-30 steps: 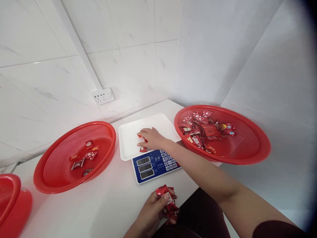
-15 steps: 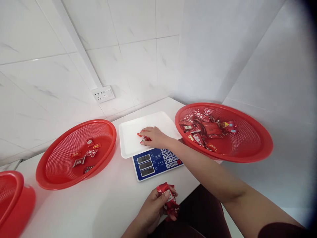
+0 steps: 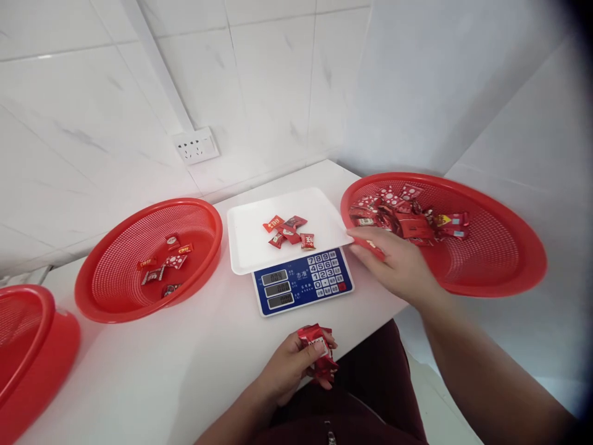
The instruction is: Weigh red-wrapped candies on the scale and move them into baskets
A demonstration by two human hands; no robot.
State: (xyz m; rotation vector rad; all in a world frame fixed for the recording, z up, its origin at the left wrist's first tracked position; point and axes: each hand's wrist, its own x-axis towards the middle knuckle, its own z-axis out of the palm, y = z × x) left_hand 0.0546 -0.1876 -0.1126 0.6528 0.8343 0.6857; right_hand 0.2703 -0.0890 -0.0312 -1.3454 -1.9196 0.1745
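Observation:
My left hand (image 3: 296,364) is closed round a small bunch of red-wrapped candies (image 3: 323,352) above the table's front edge. My right hand (image 3: 393,259) is at the near left rim of the right-hand red basket (image 3: 500,247), slightly blurred, thumb and fingers apart. A red patch shows in that gap; it lines up with the rim, though a wrapper cannot be ruled out. Several wrapped candies (image 3: 288,233) lie on the white tray (image 3: 245,247) of a scale. Below the tray sits the blue scale panel (image 3: 301,281), with keys and three displays.
Many red candy wrappers (image 3: 414,225) fill the left part of the right basket. Another red basket (image 3: 115,309), holding several candies (image 3: 175,261), stands left of the scale. Part of a third red basket (image 3: 50,346) is at the far left. A socket (image 3: 197,145) is on the tiled wall.
My right hand has moved off the tray to the right, to the basket's rim, uncovering the candies on the tray. My left hand still grips its bunch. The whole view has shifted slightly.

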